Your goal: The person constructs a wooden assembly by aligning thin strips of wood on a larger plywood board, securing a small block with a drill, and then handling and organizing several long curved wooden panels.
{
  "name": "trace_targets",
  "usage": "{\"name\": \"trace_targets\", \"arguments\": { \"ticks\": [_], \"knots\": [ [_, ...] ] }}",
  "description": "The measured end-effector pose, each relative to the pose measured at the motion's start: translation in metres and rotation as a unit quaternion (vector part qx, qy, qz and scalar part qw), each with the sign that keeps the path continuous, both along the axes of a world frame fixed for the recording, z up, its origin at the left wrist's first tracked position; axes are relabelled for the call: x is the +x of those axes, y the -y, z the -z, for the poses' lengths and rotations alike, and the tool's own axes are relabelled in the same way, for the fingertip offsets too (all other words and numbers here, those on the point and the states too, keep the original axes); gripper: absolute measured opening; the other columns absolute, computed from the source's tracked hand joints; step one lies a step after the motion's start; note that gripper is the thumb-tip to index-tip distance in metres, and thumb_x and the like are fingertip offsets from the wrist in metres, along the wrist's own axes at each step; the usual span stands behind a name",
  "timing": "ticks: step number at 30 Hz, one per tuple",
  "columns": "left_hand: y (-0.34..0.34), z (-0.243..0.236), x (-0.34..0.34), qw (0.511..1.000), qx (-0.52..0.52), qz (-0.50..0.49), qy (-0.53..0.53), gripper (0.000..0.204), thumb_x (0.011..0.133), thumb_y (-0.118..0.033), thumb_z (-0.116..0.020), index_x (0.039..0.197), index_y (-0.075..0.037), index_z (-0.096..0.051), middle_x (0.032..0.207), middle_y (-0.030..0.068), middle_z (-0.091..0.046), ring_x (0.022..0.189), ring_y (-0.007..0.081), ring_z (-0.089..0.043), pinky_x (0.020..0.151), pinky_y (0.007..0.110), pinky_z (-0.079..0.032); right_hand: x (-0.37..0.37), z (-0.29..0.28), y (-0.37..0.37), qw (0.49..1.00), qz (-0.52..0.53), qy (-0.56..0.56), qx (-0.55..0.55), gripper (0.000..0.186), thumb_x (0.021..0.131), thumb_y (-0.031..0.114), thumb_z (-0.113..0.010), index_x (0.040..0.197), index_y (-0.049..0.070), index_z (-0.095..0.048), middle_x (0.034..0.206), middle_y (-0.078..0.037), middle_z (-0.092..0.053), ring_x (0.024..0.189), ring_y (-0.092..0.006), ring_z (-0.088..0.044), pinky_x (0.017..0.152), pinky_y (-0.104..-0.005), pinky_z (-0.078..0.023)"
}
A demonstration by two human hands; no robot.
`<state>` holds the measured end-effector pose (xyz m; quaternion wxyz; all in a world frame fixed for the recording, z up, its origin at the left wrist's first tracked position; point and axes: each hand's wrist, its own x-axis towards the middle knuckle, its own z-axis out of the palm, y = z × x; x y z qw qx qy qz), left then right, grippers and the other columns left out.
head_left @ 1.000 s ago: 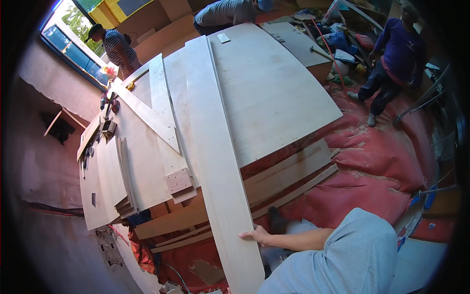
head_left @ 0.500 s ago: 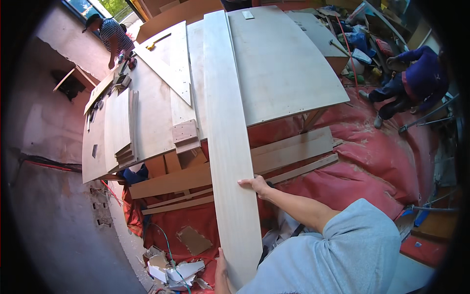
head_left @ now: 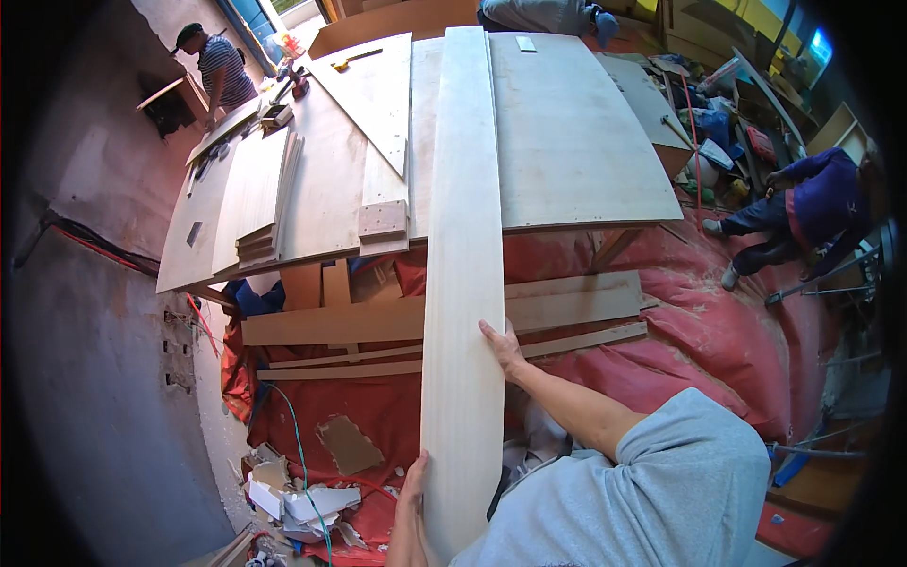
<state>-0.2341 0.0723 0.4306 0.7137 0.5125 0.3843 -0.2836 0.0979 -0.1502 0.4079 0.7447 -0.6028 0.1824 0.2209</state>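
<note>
A long pale wooden board (head_left: 461,246) runs from my body across the worktable (head_left: 590,151), its far part lying over the tabletop. My right hand (head_left: 504,350) grips its right edge, with the thumb on the upper face. Nearer to me, my left hand (head_left: 412,487) holds the left edge; its fingers are partly hidden under the board. To the left of the board lie a triangular panel (head_left: 364,109), a block of short wood pieces (head_left: 383,219) and a stack of narrow panels (head_left: 253,189).
Long planks (head_left: 350,321) lie below the table on red sheeting (head_left: 680,350). Broken white scraps (head_left: 302,501) and a green cable (head_left: 300,444) are at lower left. One person (head_left: 222,71) stands far left, another (head_left: 822,203) crouches at right, a third (head_left: 548,17) bends beyond the table.
The view has turned, so the table and board sit further right and the board looks straighter. More of the bending person beyond the table shows. Both hands still hold the board.
</note>
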Motion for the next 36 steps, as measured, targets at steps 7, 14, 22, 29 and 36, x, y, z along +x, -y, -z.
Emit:
{"name": "trace_targets", "arguments": {
  "ticks": [7,14,22,29,36],
  "knots": [
    [0.019,0.012,0.015,0.999,-0.035,0.02,0.032,0.085,0.109,-0.062,-0.055,0.16,0.005,-0.046,0.156,0.0166,-0.057,0.142,0.0276,-0.055,0.119,0.043,-0.044,0.02,-0.016,0.007,0.993,-0.009,0.019,-0.118,0.105,0.091,0.05,-0.086,0.165,-0.001,-0.031,0.145,-0.023,-0.064,0.125,-0.0319,-0.068,0.105,-0.045,-0.057],
    [0.032,0.013,0.047,0.994,-0.057,0.008,0.093,0.078,0.11,-0.055,-0.058,0.158,0.006,-0.048,0.153,0.0154,-0.06,0.141,0.0259,-0.057,0.118,0.042,-0.045,0.055,-0.007,0.015,0.995,-0.01,0.059,-0.076,0.09,0.092,0.039,-0.088,0.155,-0.002,-0.04,0.137,-0.023,-0.067,0.118,-0.0298,-0.071,0.099,-0.0447,-0.06],
    [0.046,0.031,0.089,0.992,-0.044,-0.012,0.116,0.076,0.111,-0.054,-0.056,0.157,0.007,-0.049,0.153,0.0167,-0.061,0.14,0.0278,-0.06,0.117,0.042,-0.046,0.105,-0.013,0.024,0.994,-0.034,0.049,-0.088,0.092,0.092,0.041,-0.087,0.158,0.0,-0.036,0.135,-0.022,-0.067,0.115,-0.0309,-0.071,0.096,-0.0462,-0.062],
    [0.06,0.023,0.14,0.997,-0.043,-0.02,0.063,0.08,0.11,-0.057,-0.055,0.155,0.009,-0.049,0.15,0.0185,-0.063,0.139,0.0296,-0.06,0.118,0.043,-0.046,0.158,-0.012,0.031,0.984,-0.066,0.053,-0.16,0.139,0.088,0.054,-0.087,0.172,-0.004,0.007,0.158,-0.036,-0.05,0.143,-0.0402,-0.058,0.117,-0.0454,-0.05],
    [0.071,0.011,0.191,0.997,-0.018,-0.026,0.065,0.08,0.111,-0.057,-0.052,0.155,0.01,-0.05,0.155,0.0212,-0.059,0.143,0.0306,-0.057,0.12,0.043,-0.044,0.202,-0.013,0.033,0.969,-0.089,0.061,-0.221,0.141,0.085,0.065,-0.085,0.172,-0.003,0.003,0.159,-0.037,-0.048,0.147,-0.0433,-0.054,0.122,-0.0473,-0.044]
  ]
}}
